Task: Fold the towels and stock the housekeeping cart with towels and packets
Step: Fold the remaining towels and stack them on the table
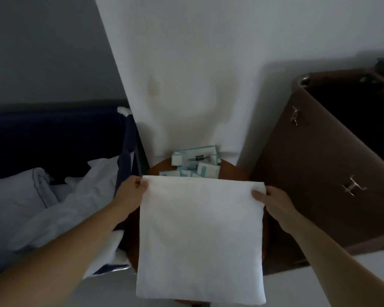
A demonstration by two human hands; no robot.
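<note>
White terry, one towel (200, 235) hangs flat between the two hands: the left hand (131, 191) pinches its upper left corner between thumb and curled fingers, the right hand (273, 202) pinches its upper right corner the same way, and the cloth drapes down in front of a round brown table (233, 171). Just beyond the towel's top edge a heap of teal-and-white packets (195, 162) lies on the table's far side, overlapping so that at least six show but no exact count can be made. Their print is too blurred to read.
</note>
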